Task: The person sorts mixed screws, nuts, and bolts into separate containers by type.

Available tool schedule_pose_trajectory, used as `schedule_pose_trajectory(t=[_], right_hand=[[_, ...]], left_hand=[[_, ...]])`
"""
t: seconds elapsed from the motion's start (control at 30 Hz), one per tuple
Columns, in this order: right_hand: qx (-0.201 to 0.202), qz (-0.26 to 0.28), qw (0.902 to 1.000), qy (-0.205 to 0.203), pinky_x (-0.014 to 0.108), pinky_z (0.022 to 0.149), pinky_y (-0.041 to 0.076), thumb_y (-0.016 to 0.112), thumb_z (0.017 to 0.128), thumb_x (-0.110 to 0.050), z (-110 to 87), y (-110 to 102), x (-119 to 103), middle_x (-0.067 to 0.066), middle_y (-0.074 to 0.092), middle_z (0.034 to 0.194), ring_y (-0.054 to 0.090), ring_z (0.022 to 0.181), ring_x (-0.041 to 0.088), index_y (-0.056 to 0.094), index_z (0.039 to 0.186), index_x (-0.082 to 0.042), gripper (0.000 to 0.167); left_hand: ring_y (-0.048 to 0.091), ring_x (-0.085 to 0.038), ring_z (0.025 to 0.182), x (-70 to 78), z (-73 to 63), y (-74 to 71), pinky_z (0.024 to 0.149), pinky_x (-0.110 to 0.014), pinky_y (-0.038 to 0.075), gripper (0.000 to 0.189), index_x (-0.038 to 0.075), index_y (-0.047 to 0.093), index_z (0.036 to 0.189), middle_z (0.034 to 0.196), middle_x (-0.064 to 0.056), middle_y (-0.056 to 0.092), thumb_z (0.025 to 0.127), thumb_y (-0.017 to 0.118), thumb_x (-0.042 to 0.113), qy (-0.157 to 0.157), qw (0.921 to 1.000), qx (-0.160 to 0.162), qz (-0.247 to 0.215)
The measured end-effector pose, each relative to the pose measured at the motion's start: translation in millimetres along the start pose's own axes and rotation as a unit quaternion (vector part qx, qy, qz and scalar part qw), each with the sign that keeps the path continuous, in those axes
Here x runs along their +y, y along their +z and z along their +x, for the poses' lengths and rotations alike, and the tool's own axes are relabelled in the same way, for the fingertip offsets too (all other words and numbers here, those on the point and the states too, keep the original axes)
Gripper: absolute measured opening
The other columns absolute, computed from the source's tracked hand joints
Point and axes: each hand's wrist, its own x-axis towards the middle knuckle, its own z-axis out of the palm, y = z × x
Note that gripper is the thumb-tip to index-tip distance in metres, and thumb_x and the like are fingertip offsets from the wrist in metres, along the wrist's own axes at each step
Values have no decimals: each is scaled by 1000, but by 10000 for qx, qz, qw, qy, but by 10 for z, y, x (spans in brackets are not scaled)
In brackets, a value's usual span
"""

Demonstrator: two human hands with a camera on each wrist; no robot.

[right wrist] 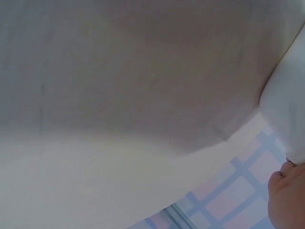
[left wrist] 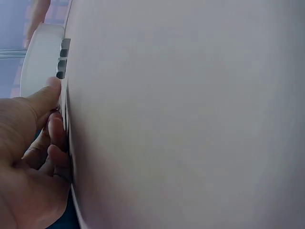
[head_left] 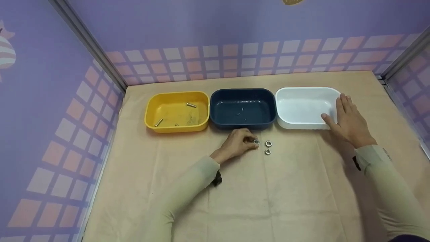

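Note:
In the head view my left hand [head_left: 237, 144] pinches a metal nut [head_left: 256, 142] between thumb and fingers, low over the cloth before the dark blue box [head_left: 242, 126]. Just right of it lie two more nuts, an upper nut [head_left: 268, 144] and a lower nut [head_left: 267, 152]. The left wrist view has my left hand [left wrist: 28, 157] close to the cloth, its curled fingers hiding the pinched nut. My right hand [head_left: 352, 126] rests against the right end of the white box [head_left: 302, 126], fingers straight along the rim and thumb spread over the front side.
A yellow box [head_left: 176, 129] at the left holds several screws, one screw [head_left: 191, 105] near its back. Small thin pieces lie in the dark blue box. All three boxes stand in a row on a peach cloth [head_left: 242, 201], with a tiled-pattern wall [head_left: 201, 20] behind.

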Motion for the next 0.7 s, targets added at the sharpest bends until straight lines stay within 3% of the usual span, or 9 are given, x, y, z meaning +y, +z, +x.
schedule_pose_trajectory(t=[0.37,0.53,0.7], right_hand=[[-33,108,9999,-99,58,135,-3,38,111,-59,-10,-17,1,33,-5,175,-6,164,49,3,165,12,97],[-82,69,9999,-63,58,135,-2,35,111,-59,-5,-12,10,31,-7,175,-7,164,49,2,166,12,95],[-90,83,9999,-63,59,135,-2,27,114,-52,0,8,-1,30,-8,176,-8,164,48,1,165,12,86]], left_hand=[[73,-5,95,79,-20,-79,85,-19,57,23,14,82,118,108,3,82,98,81,26,-20,9999,-44,-166],[72,-5,94,202,-12,-95,85,-17,56,26,12,82,120,107,2,82,98,81,26,78,9995,-56,-285],[71,-5,95,359,24,-108,88,-23,59,28,10,81,120,106,1,82,97,81,26,297,9988,26,-392]])
